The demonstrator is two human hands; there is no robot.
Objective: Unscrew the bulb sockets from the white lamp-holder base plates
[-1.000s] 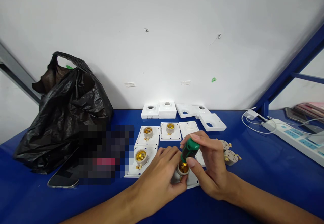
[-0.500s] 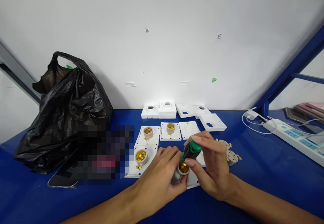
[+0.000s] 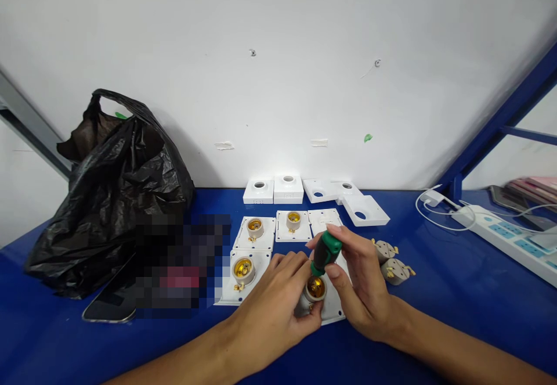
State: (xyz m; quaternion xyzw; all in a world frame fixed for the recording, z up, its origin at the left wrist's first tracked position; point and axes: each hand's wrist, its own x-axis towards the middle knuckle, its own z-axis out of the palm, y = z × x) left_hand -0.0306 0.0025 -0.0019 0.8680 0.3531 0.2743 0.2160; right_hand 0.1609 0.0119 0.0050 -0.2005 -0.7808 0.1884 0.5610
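Note:
My right hand [image 3: 357,280] is closed round the handle of a green and black screwdriver [image 3: 327,251], which points down into a brass-lined lamp socket [image 3: 315,290]. That socket sits on a white square base plate [image 3: 334,306] near the front of the table. With fingers and thumb, my left hand [image 3: 285,295] grips the socket from its left side. The screwdriver's tip is hidden inside the socket. Left of my hands, another lamp socket [image 3: 243,271] stands on its own white plate. Two loose sockets [image 3: 397,272] lie to the right of my right hand.
Behind my hands are more white plates [image 3: 293,226], two bearing sockets. White covers [image 3: 366,211] with round holes line the wall. A black plastic bag [image 3: 117,199] and a phone [image 3: 108,303] lie left; a power strip [image 3: 509,237] with white cables lies right.
The screwdriver handle has turned more upright and shifted slightly left. My right hand's fingers have changed their hold on it. My left hand stays on the socket.

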